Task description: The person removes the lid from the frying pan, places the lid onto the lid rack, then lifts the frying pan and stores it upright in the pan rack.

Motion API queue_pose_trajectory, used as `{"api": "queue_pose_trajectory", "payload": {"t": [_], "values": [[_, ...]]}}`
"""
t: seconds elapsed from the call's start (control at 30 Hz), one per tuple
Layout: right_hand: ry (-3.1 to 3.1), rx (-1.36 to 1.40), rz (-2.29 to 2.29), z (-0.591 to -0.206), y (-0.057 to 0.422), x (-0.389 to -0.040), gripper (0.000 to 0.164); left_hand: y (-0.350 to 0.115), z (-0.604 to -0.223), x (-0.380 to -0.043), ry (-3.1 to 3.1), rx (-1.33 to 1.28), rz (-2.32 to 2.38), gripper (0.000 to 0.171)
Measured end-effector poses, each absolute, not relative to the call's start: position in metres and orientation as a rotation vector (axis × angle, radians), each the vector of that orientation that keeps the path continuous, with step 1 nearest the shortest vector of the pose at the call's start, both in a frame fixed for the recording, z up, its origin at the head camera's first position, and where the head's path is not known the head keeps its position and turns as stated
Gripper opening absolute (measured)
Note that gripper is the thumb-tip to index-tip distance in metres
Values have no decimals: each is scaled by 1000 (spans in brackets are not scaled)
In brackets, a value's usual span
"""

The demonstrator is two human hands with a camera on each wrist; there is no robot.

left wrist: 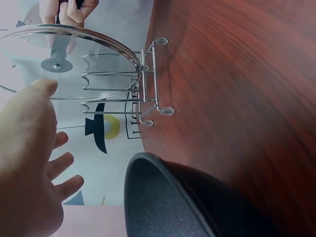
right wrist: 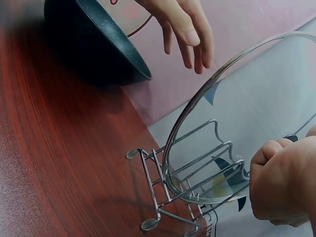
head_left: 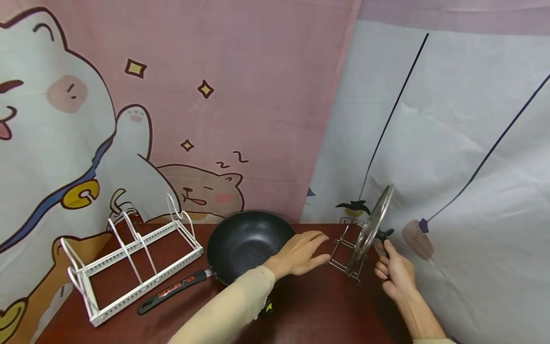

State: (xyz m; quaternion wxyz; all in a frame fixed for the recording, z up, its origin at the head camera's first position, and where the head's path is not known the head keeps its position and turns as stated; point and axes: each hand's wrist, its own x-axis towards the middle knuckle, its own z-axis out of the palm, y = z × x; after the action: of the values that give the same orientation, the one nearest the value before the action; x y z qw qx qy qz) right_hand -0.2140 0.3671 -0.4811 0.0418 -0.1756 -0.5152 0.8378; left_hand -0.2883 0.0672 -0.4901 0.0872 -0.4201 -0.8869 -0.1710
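Observation:
My right hand (head_left: 397,271) grips the dark handle (head_left: 384,234) of a glass pot lid (head_left: 370,228). Tilted upright, the lid has its lower rim between the wires of a small metal lid rack (right wrist: 177,185). My left hand (head_left: 300,252) reaches over the right side of a black frying pan (head_left: 251,242), its fingers spread and holding nothing. In the left wrist view the left thumb overlaps the glass of the lid. The pan's long handle (head_left: 174,290) points toward the lower left.
A white rack (head_left: 146,284) with upright wire dividers stands left of the pan. All of it is on a reddish-brown wooden table (head_left: 318,310). Behind hangs a cartoon-printed curtain (head_left: 266,119), which also runs along the right side.

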Motion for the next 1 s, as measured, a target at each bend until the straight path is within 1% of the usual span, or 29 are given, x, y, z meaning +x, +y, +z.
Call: {"api": "queue_pose_trajectory", "payload": {"t": [0.2, 0.43, 0.6, 1.0], "values": [[-1582, -566, 2556, -482, 368, -214, 35, 55, -493, -282, -2622, -1232, -434, 60], [-1558, -566, 2586, -481, 369, -215, 39, 37, -491, -271, -2603, -1207, -363, 62], [-1564, -558, 2583, -481, 370, -215, 39, 25, -493, -265, -2605, -1188, -306, 64], [-1571, -554, 2580, -480, 369, -213, 37, -9, -488, -249, -2659, -1129, -397, 66]]}}
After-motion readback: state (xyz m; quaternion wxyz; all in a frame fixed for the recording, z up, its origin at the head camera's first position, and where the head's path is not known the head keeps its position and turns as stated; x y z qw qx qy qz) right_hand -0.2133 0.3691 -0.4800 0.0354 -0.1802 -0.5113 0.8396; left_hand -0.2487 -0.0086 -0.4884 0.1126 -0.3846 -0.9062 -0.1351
